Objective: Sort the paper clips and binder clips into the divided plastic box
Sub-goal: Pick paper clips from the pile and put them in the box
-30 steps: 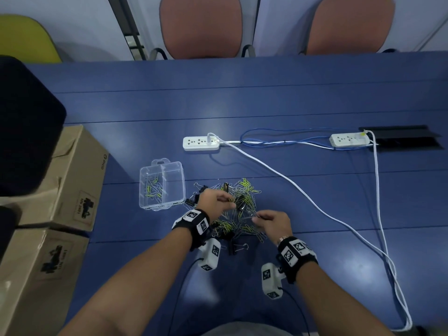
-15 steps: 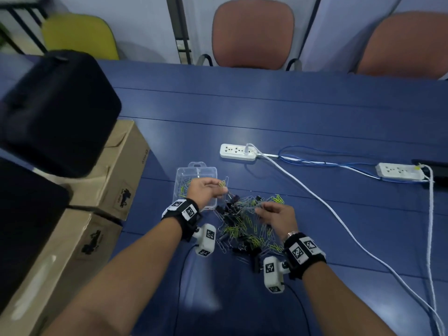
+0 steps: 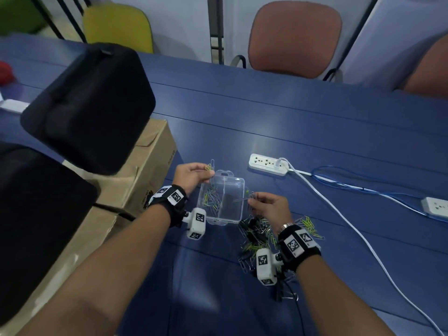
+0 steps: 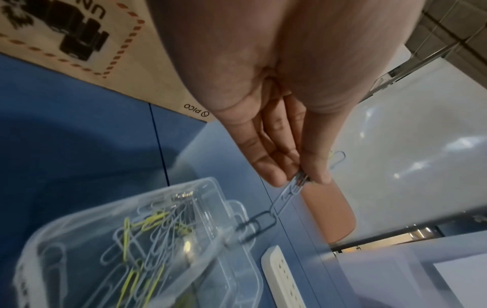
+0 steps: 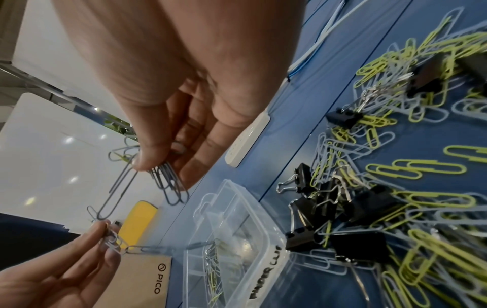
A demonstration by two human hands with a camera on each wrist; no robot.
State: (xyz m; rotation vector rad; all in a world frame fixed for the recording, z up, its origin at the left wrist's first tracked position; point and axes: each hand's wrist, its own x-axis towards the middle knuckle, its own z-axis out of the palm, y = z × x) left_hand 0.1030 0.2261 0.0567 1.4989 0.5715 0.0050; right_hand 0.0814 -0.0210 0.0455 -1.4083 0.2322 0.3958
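Right hand [image 3: 268, 209] covers part of clip pile [image 3: 257, 238] beneath it. Box label [image 5: 266, 275] beside right hand blurred, unreadable. Second power strip [image 3: 436, 206], far right of hands, cut by frame edge.

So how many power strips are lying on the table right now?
2. One white power strip lies just beyond the clear plastic box; a second power strip sits at the table's right edge, partly cut off by the frame. None seem hidden.

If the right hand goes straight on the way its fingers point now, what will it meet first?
Probably the clear plastic box: the right hand, pinching paper clips, points left across the box's right edge. Depth is unclear; it may pass above the rim.
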